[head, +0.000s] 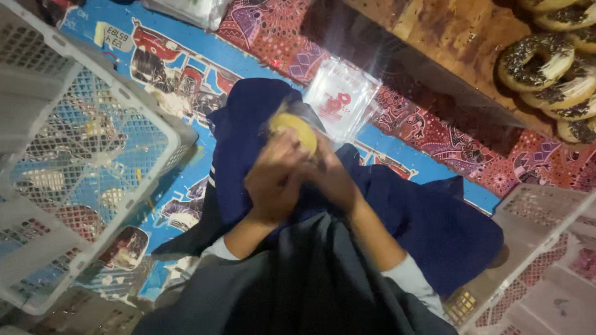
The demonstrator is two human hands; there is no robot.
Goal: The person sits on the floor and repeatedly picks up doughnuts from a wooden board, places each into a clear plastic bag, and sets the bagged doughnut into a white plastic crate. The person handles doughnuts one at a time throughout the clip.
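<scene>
While both hands meet over the lap, the left hand (271, 180) and the right hand (332, 178) close together around a pale yellow doughnut (297, 131), fingers curled about its lower edge so that it sits at the centre of the view, raised just above the dark blue cloth (428, 223) that covers the knees. A thin clear film seems to lie over the doughnut, which suggests the hands are pinching it inside a wrapper, though the blur keeps that uncertain. Holding it high and close probably gives both sets of fingers room to work around the rim.

At one o'clock from the hands, just beside them, a stack of clear plastic bags (341, 98) lies flat on the patterned mat (434, 133); each is square, see-through, with a small red printed mark in the middle. It lies within easy reach of the right hand, likely so a fresh bag can be taken without shifting.

At two o'clock, well apart, chocolate-topped doughnuts (535, 62) overlap in a row on a wooden board (447, 37), kept off the floor.

At nine o'clock stands a white lattice crate (81, 167), tilted and open; another white crate (540, 267) sits at four o'clock. At eleven o'clock a small pale label (115, 37), rectangular with dark writing, lies on the blue part of the mat.
</scene>
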